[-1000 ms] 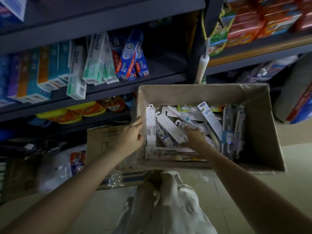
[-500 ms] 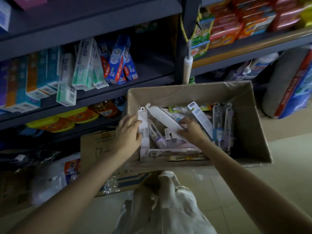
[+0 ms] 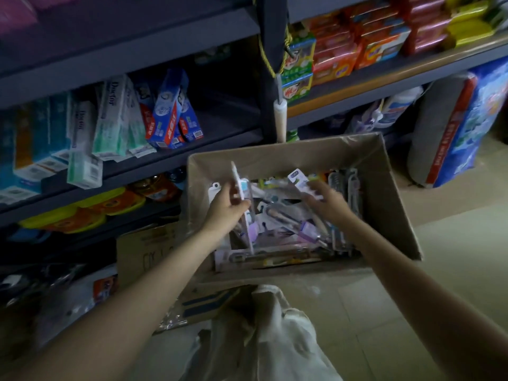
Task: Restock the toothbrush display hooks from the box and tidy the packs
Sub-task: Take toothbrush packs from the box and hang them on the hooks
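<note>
An open cardboard box [image 3: 384, 204] sits on the floor in front of me, filled with several loose toothbrush packs [image 3: 286, 226]. My left hand [image 3: 226, 211] is inside the box at its left side, gripping a white toothbrush pack [image 3: 242, 193] held upright on edge. My right hand [image 3: 327, 203] is over the middle of the box, fingers on a white and blue pack [image 3: 301, 182] that tilts up toward the back wall. No display hooks are in view.
Dark metal shelving stands behind the box: toothpaste cartons [image 3: 115, 119] at left, soap packs [image 3: 357, 42] at upper right. A second cardboard box [image 3: 148, 251] lies left of the first. Large bagged goods [image 3: 453, 127] stand at right. A pale cloth bag [image 3: 275, 331] hangs below.
The left hand has taken a white pack and raised it on edge. The right hand has let that pack go and moved right, onto another pack. The view shifted left.
</note>
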The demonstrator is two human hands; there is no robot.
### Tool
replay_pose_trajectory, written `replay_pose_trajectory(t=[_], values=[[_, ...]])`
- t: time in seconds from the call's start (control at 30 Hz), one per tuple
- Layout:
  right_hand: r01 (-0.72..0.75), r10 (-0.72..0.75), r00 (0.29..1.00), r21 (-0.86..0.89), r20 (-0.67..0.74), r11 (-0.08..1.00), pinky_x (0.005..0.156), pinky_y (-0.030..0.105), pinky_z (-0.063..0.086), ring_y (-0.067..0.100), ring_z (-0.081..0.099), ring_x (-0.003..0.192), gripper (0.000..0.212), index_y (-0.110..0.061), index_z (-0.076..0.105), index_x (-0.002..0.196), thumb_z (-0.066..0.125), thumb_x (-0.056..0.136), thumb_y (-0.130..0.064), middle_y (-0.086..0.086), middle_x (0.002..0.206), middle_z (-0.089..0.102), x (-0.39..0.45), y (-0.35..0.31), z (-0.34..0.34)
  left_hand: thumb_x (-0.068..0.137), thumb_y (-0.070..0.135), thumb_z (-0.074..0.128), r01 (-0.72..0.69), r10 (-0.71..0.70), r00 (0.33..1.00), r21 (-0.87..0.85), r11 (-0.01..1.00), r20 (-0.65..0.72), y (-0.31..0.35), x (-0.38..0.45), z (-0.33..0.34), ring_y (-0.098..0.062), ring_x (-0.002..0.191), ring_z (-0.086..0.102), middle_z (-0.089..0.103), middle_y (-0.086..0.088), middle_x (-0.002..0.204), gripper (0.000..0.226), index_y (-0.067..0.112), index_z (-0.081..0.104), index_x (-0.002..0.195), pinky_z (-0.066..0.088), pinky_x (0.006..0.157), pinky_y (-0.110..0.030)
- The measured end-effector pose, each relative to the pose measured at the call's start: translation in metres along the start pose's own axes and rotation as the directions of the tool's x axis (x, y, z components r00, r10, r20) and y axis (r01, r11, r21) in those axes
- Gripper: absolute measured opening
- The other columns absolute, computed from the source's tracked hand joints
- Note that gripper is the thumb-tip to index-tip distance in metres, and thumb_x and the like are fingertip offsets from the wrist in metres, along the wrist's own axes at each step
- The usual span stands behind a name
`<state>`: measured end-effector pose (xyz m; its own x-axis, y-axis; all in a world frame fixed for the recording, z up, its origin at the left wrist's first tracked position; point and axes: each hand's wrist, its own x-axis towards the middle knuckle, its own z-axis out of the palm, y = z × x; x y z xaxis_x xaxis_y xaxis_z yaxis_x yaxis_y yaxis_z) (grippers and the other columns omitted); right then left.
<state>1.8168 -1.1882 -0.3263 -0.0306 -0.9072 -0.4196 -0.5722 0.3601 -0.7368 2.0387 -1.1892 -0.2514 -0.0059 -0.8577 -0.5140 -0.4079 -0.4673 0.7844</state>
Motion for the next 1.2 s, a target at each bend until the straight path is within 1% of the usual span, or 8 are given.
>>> replay_pose_trajectory(t=[0.13, 0.27, 0.43, 0.57, 0.63, 0.77, 0.93, 1.2], values=[[-0.178, 0.200, 0.979, -0.351, 0.029, 0.919, 0.088, 0.040, 0.040, 0.040, 0.046, 0.119, 0.074, -0.004, 0.025, 0.140, 0.069, 0.083, -0.023, 0.024, 0.137, 0.040, 0.047, 0.036, 0.022, 0.082, 0.004, 0.067, -0.100, 0.108, 0.994, 0.182, 0.978, -0.032, -0.010, -0.004, -0.020, -0.016, 0.105, 0.055, 0.055, 0.002, 0.109, 0.046, 0.010, 0.050, 0.124, 0.045, 0.087, -0.025], [0.088, -0.029, 0.994, -0.625, 0.105, 0.776, 0.085, 0.038, 0.044, 0.032, 0.052, 0.112, 0.042, -0.007, 0.039, 0.131, 0.052, 0.091, -0.014, 0.016, 0.130, 0.047, 0.034, 0.024, 0.065, 0.083, 0.008, 0.066, -0.093, 0.103, 0.993, 0.138, 0.986, -0.064, -0.013, -0.005, -0.038, -0.011, 0.104, 0.055, 0.058, 0.002, 0.115, 0.052, 0.015, 0.046, 0.131, 0.042, 0.070, -0.008], [0.153, -0.159, 0.986, 0.102, 0.053, 0.983, 0.063, 0.029, 0.040, 0.012, 0.053, 0.065, 0.009, -0.011, 0.058, 0.080, 0.059, 0.089, -0.013, 0.005, 0.072, 0.059, -0.002, -0.041, 0.053, 0.087, 0.015, 0.063, -0.184, 0.174, 0.959, -0.023, 0.983, -0.226, -0.008, -0.007, -0.057, -0.004, 0.092, 0.059, 0.060, 0.000, 0.111, 0.046, 0.012, 0.047, 0.130, 0.047, 0.068, -0.007], [0.107, -0.202, 0.975, 0.597, 0.095, 0.795, 0.067, 0.029, 0.054, 0.019, 0.062, 0.074, 0.019, -0.007, 0.059, 0.109, 0.055, 0.092, -0.015, 0.005, 0.081, 0.065, -0.030, -0.103, 0.013, 0.089, 0.015, 0.059, -0.241, 0.206, 0.944, -0.115, 0.964, -0.257, 0.007, -0.012, -0.077, -0.010, 0.096, 0.060, 0.062, -0.002, 0.111, 0.040, 0.011, 0.050, 0.127, 0.050, 0.082, -0.016], [0.071, -0.189, 0.975, 0.653, 0.113, 0.754, 0.068, 0.030, 0.053, 0.018, 0.061, 0.073, 0.014, -0.014, 0.061, 0.104, 0.052, 0.094, -0.018, -0.001, 0.076, 0.064, -0.036, -0.130, 0.006, 0.091, 0.016, 0.056, -0.273, 0.236, 0.944, -0.144, 0.951, -0.231, 0.018, -0.016, -0.092, -0.013, 0.102, 0.060, 0.063, -0.002, 0.114, 0.038, 0.013, 0.049, 0.129, 0.049, 0.092, -0.033], [-0.044, -0.180, 0.959, 0.745, 0.218, 0.666, 0.062, 0.027, 0.049, 0.017, 0.059, 0.065, 0.016, -0.013, 0.061, 0.093, 0.047, 0.092, -0.005, 0.005, 0.072, 0.061, -0.049, -0.183, 0.005, 0.096, 0.012, 0.047, -0.316, 0.264, 0.935, -0.224, 0.922, -0.236, 0.046, -0.032, -0.131, -0.014, 0.101, 0.059, 0.063, 0.001, 0.108, 0.028, 0.014, 0.053, 0.123, 0.047, 0.093, -0.032], [0.104, -0.382, 0.900, 0.750, 0.208, 0.654, 0.060, 0.031, 0.048, 0.020, 0.058, 0.065, 0.020, -0.010, 0.059, 0.096, 0.050, 0.087, 0.005, 0.008, 0.076, 0.058, -0.083, -0.260, 0.020, 0.099, 0.013, 0.039, -0.371, 0.301, 0.926, -0.391, 0.842, -0.229, 0.071, -0.061, -0.199, -0.020, 0.101, 0.059, 0.064, -0.004, 0.109, 0.022, 0.023, 0.058, 0.108, 0.045, 0.091, -0.035], [0.517, -0.501, 0.844, 0.539, -0.191, 0.665, 0.067, 0.030, 0.049, 0.016, 0.062, 0.077, 0.036, -0.017, 0.053, 0.117, 0.061, 0.085, -0.002, -0.001, 0.086, 0.067, -0.114, -0.390, 0.049, 0.101, 0.027, 0.034, -0.526, 0.352, 0.822, -0.362, 0.769, -0.446, 0.114, -0.117, -0.321, -0.013, 0.047, 0.060, 0.060, -0.010, 0.075, 0.032, 0.000, 0.045, 0.113, 0.048, 0.042, -0.020]])
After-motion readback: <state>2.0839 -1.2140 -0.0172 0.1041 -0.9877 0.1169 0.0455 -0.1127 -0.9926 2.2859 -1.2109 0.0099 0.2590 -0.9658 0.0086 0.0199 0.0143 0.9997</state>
